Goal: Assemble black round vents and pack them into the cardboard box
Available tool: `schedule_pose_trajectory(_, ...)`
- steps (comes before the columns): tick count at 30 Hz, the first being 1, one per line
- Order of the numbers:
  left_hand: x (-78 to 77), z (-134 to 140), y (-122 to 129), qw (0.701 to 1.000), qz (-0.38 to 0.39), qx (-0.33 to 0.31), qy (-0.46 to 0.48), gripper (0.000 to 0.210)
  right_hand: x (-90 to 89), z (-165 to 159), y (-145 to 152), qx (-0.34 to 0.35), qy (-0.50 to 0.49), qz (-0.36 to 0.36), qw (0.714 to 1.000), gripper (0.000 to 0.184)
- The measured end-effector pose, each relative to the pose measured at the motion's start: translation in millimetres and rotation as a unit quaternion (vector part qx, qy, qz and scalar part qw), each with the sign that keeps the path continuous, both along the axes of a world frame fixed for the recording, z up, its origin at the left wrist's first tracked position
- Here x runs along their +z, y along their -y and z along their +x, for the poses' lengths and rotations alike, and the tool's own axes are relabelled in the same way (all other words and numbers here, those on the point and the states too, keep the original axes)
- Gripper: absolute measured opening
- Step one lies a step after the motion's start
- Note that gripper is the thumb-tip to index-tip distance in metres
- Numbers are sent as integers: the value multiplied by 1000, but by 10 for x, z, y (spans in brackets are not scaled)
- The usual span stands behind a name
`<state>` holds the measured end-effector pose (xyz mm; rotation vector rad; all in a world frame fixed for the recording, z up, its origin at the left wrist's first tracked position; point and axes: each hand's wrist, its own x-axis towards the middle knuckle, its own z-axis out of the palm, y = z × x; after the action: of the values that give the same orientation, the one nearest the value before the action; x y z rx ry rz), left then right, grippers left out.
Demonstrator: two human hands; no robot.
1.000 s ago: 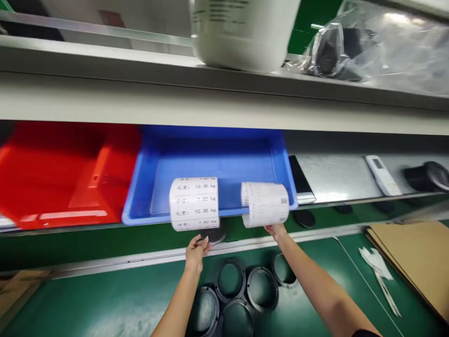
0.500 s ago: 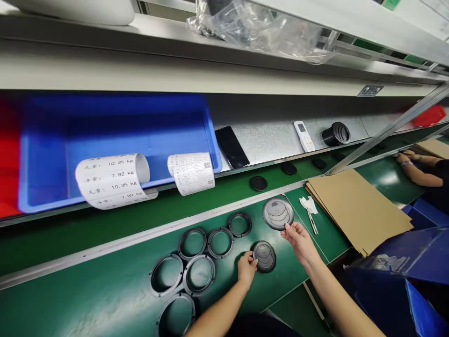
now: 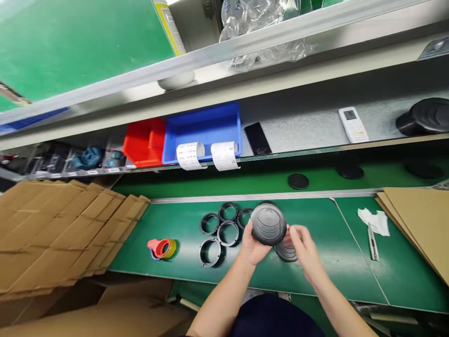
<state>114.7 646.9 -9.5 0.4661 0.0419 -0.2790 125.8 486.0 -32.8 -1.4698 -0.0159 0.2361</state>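
In my left hand (image 3: 253, 245) is a round black air vent (image 3: 269, 224), raised off the bench, its curved slats facing up. My fingers grip its lower left side. Close by its right rim is my right hand (image 3: 303, 245), thumb and fingers apart and partly blurred; whether the fingertips touch the rim I cannot make out. A second black vent (image 3: 286, 252) lies on the bench below, partly hidden by the raised one and by my right fingers. Left of my hands lie several black rings (image 3: 228, 233), one partly covered by the raised vent.
The green bench (image 3: 336, 271) carries red and yellow rings (image 3: 164, 248), white tissue and a pen (image 3: 373, 243). Cardboard (image 3: 63, 224) stands left, brown sheets (image 3: 417, 220) right. On the shelf are a blue bin (image 3: 203, 124), label rolls (image 3: 224, 156), a phone (image 3: 257, 138) and a remote (image 3: 353, 125).
The view has swung left. My left hand has lifted from the bench and now holds a vent up. My right hand, earlier gripping a vent, is beside that one; another vent lies below.
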Motion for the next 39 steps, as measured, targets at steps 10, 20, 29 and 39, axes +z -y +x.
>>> schedule_pose_trajectory(10,-26,-582,307,994,69,87,-12,66,425,373,94,91,499,-307,805,46)
schedule_pose_trajectory(20,169,-567,413,996,6,81,30,80,468,332,374,131,476,-190,848,34)
schedule_pose_trajectory(29,292,-511,403,993,8,120,20,66,521,405,179,194,422,-154,872,41)
schedule_pose_trajectory(39,278,-483,169,995,-10,99,17,80,576,361,70,191,327,-71,923,45)
